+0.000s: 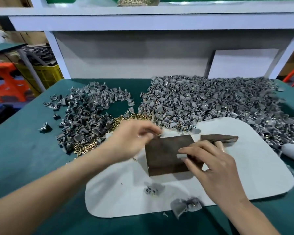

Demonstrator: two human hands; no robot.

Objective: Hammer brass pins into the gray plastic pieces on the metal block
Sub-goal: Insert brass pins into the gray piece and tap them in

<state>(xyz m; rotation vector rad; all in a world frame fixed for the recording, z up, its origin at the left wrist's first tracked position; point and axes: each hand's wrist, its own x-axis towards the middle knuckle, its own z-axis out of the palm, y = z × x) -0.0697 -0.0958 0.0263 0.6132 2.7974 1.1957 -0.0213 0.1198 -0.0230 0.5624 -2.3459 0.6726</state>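
Far left of both grips: a smaller heap of gray pieces (85, 112) is lying on the green table (24, 150). Loose brass pins (90, 144) are spilling along its near edge, just behind the left wrist.

The left hand (132, 139) is hovering at the metal block's (166, 160) far left corner. Thumb and forefinger are closing together on a small brass pin (158, 135). It is blurred, so its long axis cannot be told.

The metal block is sitting between the two hands on a white pad (253, 175).

The right hand (217, 168) is reaching over the block's right side, forefinger and thumb pinching one gray plastic piece (181, 156) and holding it down on the block's top face. The hammer (219, 139) is lying just beyond these fingers, head pointing left-right and handle running in under the knuckles. Whether the palm is also gripping it cannot be told.

Key relation: the gray piece is lying right of and nearer than the pin pinch, with bare block face between. Judgement: the left hand is the one carrying the pin, so the pin is needing to travel right and toward the body to reach the piece's hole before any blow.

Far right: a large heap of gray pieces (219, 102) is crowding the pad's far edge.
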